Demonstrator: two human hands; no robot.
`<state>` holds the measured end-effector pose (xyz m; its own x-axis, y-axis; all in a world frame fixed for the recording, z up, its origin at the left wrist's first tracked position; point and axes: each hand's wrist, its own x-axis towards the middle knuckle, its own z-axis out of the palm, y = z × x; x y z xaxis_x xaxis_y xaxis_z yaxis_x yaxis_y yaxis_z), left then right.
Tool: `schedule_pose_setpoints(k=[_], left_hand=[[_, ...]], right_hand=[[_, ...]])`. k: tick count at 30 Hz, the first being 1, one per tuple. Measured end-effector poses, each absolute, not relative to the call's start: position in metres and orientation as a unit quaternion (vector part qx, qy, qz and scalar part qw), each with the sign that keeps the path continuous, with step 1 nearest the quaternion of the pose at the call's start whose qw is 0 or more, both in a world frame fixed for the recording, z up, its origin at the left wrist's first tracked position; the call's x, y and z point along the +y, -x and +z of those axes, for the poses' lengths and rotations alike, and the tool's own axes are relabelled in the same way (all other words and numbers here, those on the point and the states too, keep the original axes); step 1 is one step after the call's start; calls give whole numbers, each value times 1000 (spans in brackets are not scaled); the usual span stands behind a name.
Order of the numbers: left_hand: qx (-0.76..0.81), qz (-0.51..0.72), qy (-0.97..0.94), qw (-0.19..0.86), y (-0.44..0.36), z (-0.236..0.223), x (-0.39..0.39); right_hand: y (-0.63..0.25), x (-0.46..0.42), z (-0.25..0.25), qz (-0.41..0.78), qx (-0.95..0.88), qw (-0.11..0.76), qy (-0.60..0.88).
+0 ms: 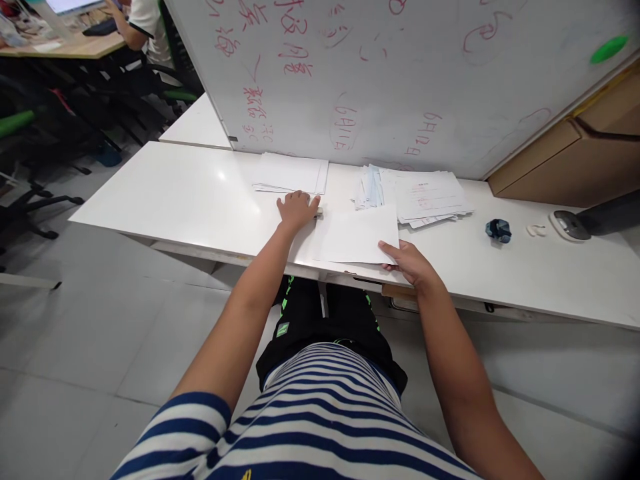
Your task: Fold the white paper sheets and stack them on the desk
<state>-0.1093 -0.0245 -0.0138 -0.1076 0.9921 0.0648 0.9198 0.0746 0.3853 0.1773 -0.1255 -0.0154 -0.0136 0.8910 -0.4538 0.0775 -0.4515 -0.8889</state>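
My right hand (407,261) grips the right edge of a white sheet of paper (356,235), thumb on top. This paper reaches over the table's front part, and I cannot tell whether it is more than one sheet. At its upper left corner, my left hand (299,211) is closed down over a small pale tool that looks like a stapler (319,213). Most of that tool is hidden under the palm and fingers. Behind my left hand lies a neat stack of white paper (291,173). A looser pile of printed sheets (425,195) is beyond the held paper.
The white table (165,193) runs against a whiteboard (320,80) with red writing. To the right are a dark blue object (499,231), a small white piece (536,231), a grey-topped device (571,225) and cardboard boxes (565,163). A seated person (145,30) is at upper left.
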Motion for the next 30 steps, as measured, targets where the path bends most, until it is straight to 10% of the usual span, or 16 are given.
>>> schedule_pose_setpoints(k=[30], left_hand=[[730,126,-665,99,111,-14,-23]], right_hand=[[-181,-126,-13,611,-395,338,597]])
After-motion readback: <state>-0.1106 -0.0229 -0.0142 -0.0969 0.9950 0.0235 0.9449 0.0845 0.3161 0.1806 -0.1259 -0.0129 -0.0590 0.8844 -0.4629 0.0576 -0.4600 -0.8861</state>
